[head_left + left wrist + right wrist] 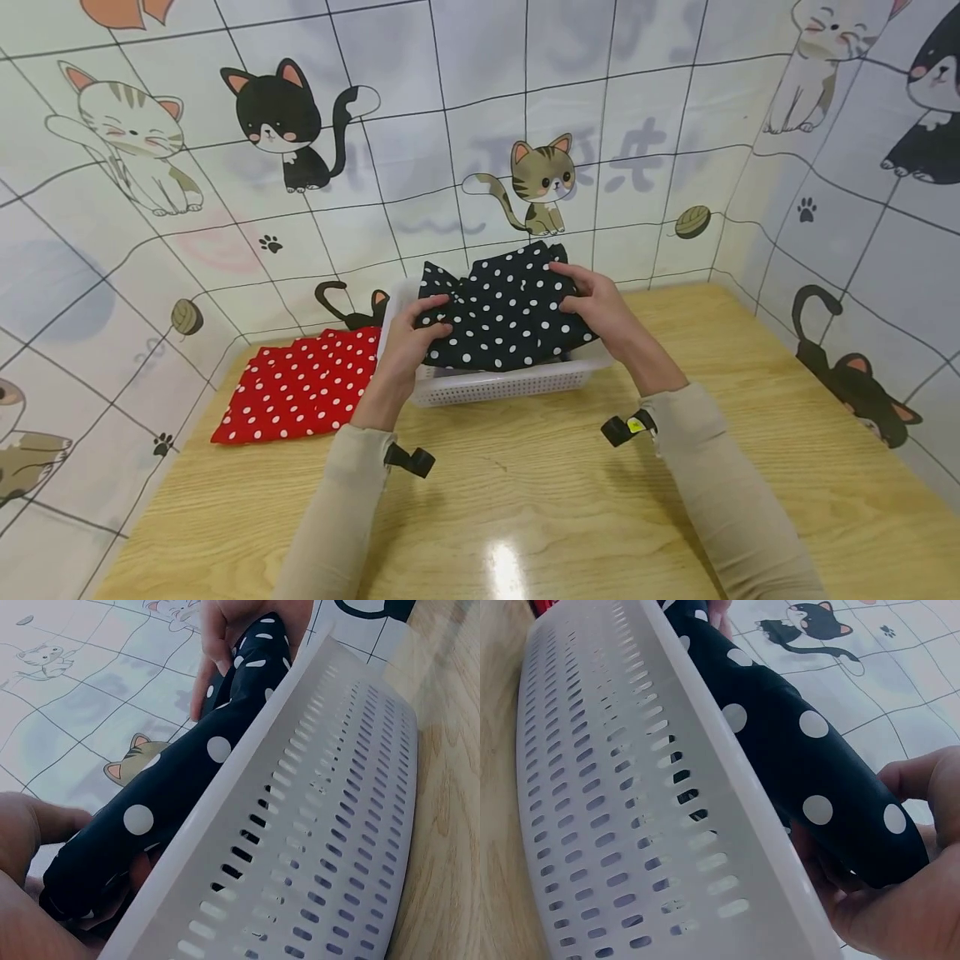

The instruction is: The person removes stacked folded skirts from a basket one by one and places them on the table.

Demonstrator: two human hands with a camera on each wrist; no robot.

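A folded black cloth with white polka dots (506, 312) lies at the mouth of a white perforated basket (502, 388). My left hand (405, 346) grips its left end, thumb and fingers on either side of the fold. On the right end, my right hand (603, 308) holds the cloth the same way. In the left wrist view the dotted cloth (180, 776) runs along the basket rim (225, 776), partly below it. The right wrist view shows the cloth's rounded fold (817, 780) between thumb and fingers. The basket's inside is mostly hidden under the cloth.
A folded red cloth with white dots (300, 387) lies on the wooden table (502, 483) to the left of the basket. Behind stands a wall covering with cartoon cats (540, 183), which also closes off both sides.
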